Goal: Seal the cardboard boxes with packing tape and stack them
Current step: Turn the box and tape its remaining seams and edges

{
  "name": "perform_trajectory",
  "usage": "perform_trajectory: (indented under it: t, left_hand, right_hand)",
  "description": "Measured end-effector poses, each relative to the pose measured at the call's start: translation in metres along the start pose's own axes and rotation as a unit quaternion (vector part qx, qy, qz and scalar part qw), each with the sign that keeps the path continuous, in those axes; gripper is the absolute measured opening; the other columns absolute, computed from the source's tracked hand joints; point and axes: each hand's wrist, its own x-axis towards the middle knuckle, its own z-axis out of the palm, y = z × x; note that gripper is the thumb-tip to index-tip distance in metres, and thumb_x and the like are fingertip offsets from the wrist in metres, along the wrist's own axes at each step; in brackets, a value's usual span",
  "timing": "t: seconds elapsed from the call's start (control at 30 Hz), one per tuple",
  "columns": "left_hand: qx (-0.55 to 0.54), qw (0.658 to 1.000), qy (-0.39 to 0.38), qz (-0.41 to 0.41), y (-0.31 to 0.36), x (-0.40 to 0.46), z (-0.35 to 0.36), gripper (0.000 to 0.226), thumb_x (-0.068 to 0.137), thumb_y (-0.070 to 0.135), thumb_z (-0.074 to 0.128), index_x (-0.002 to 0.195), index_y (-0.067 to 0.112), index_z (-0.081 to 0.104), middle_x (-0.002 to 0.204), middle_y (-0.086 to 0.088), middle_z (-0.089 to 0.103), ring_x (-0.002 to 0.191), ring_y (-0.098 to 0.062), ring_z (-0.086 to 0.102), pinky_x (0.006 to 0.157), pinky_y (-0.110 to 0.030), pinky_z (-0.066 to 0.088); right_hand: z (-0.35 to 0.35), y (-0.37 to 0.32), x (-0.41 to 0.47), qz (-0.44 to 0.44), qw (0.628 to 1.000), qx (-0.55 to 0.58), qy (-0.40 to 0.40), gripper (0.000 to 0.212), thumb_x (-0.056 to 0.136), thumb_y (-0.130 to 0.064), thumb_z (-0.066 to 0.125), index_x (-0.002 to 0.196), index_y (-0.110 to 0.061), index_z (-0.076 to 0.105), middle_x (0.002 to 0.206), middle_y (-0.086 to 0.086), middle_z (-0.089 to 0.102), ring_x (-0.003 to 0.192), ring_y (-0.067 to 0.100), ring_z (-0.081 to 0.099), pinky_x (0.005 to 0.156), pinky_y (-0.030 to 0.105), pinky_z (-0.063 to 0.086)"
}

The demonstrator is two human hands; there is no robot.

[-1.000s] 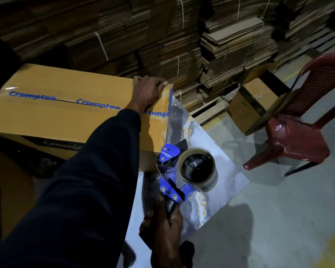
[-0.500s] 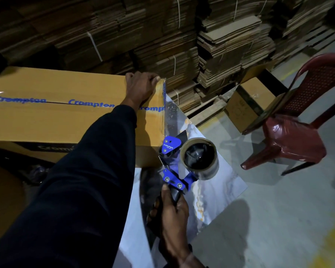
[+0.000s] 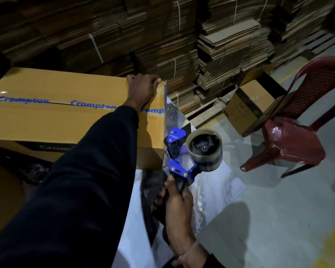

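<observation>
box [image 3: 66, 120] | left hand [image 3: 141, 89] flat on far corner | right hand [image 3: 177, 206] grips tape dispenser [image 3: 179, 157]

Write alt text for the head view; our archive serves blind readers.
A person's left hand presses the far right corner of a cardboard box while the right hand grips a blue tape dispenser, clear tape stretched along the box's right edge. Flattened cardboard stacks and a red chair stand behind.
</observation>
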Motion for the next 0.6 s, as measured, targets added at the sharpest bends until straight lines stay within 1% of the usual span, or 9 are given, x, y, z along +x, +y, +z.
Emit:
perform_trajectory:
  t: [0.1, 0.2, 0.3, 0.37, 0.43, 0.5, 0.53, 0.6]
  left_hand:
    - [0.007, 1.0, 0.004, -0.003, -0.003, 0.0, 0.002, 0.038, 0.109, 0.044, 0.039, 0.124, 0.033, 0.071, 0.11, -0.002, 0.075, 0.109, -0.026, 0.06, 0.094, -0.045, 0.027]
    - [0.008, 1.0, 0.005, 0.001, -0.002, 0.001, 0.004, 0.039, 0.108, 0.045, 0.038, 0.124, 0.033, 0.071, 0.11, -0.002, 0.075, 0.109, -0.026, 0.06, 0.094, -0.045, 0.026]
    - [-0.002, 1.0, -0.004, -0.007, -0.003, 0.0, 0.006, 0.041, 0.106, 0.048, 0.037, 0.123, 0.033, 0.071, 0.112, -0.001, 0.074, 0.11, -0.026, 0.06, 0.098, -0.049, 0.027]
    - [-0.002, 1.0, -0.008, -0.012, -0.003, -0.001, 0.005, 0.042, 0.106, 0.049, 0.036, 0.123, 0.033, 0.071, 0.112, -0.002, 0.074, 0.11, -0.026, 0.059, 0.098, -0.049, 0.027]
    - [-0.004, 1.0, -0.008, -0.012, 0.001, -0.003, 0.002, 0.04, 0.107, 0.046, 0.037, 0.122, 0.032, 0.071, 0.112, -0.003, 0.074, 0.109, -0.026, 0.059, 0.096, -0.046, 0.027]
    - [-0.016, 1.0, -0.014, -0.012, 0.004, -0.006, -0.004, 0.037, 0.109, 0.042, 0.039, 0.123, 0.028, 0.071, 0.114, -0.005, 0.073, 0.111, -0.028, 0.059, 0.096, -0.042, 0.026]
    - [-0.028, 0.999, -0.025, -0.009, 0.005, -0.008, -0.009, 0.036, 0.11, 0.04, 0.04, 0.126, 0.027, 0.07, 0.118, -0.006, 0.073, 0.114, -0.028, 0.059, 0.1, -0.04, 0.027]
    - [-0.057, 0.996, -0.062, 0.009, 0.004, -0.011, -0.019, 0.036, 0.111, 0.038, 0.043, 0.135, 0.023, 0.067, 0.132, -0.007, 0.069, 0.126, -0.028, 0.058, 0.112, -0.04, 0.03]
  right_hand:
    - [-0.014, 0.015, -0.008, -0.016, 1.0, -0.002, 0.01, 0.024, 0.099, -0.023, 0.068, 0.104, -0.004, 0.054, 0.066, 0.015, 0.04, 0.052, 0.019, 0.038, 0.049, 0.029, 0.036]
    - [-0.019, 0.019, -0.02, -0.021, 1.0, -0.01, 0.01, 0.031, 0.091, -0.033, 0.074, 0.104, -0.01, 0.058, 0.064, 0.013, 0.039, 0.054, 0.017, 0.035, 0.05, 0.031, 0.034]
    - [-0.022, 0.021, -0.028, 0.004, 1.0, 0.006, 0.01, 0.021, 0.101, -0.024, 0.067, 0.11, -0.009, 0.054, 0.064, 0.012, 0.032, 0.05, 0.014, 0.031, 0.048, 0.026, 0.028]
    - [-0.022, 0.022, -0.031, 0.023, 1.0, 0.011, 0.002, 0.02, 0.101, -0.023, 0.065, 0.113, -0.01, 0.056, 0.063, 0.011, 0.035, 0.048, 0.014, 0.033, 0.047, 0.024, 0.03]
    - [-0.018, 0.022, -0.032, 0.03, 0.999, 0.019, -0.004, 0.021, 0.101, -0.024, 0.065, 0.115, -0.012, 0.054, 0.063, 0.009, 0.037, 0.048, 0.015, 0.035, 0.046, 0.022, 0.032]
    - [-0.012, 0.022, -0.034, 0.028, 0.999, 0.039, -0.011, 0.02, 0.102, -0.02, 0.062, 0.115, -0.011, 0.049, 0.061, 0.005, 0.036, 0.047, 0.014, 0.034, 0.044, 0.02, 0.031]
    - [-0.01, 0.023, -0.035, 0.025, 0.999, 0.044, -0.016, 0.02, 0.103, -0.02, 0.062, 0.114, -0.011, 0.047, 0.061, 0.004, 0.035, 0.046, 0.013, 0.033, 0.044, 0.02, 0.031]
    - [-0.006, 0.026, -0.035, 0.012, 0.999, 0.043, -0.017, 0.021, 0.104, -0.021, 0.061, 0.116, -0.01, 0.048, 0.061, 0.004, 0.034, 0.046, 0.013, 0.031, 0.044, 0.021, 0.03]
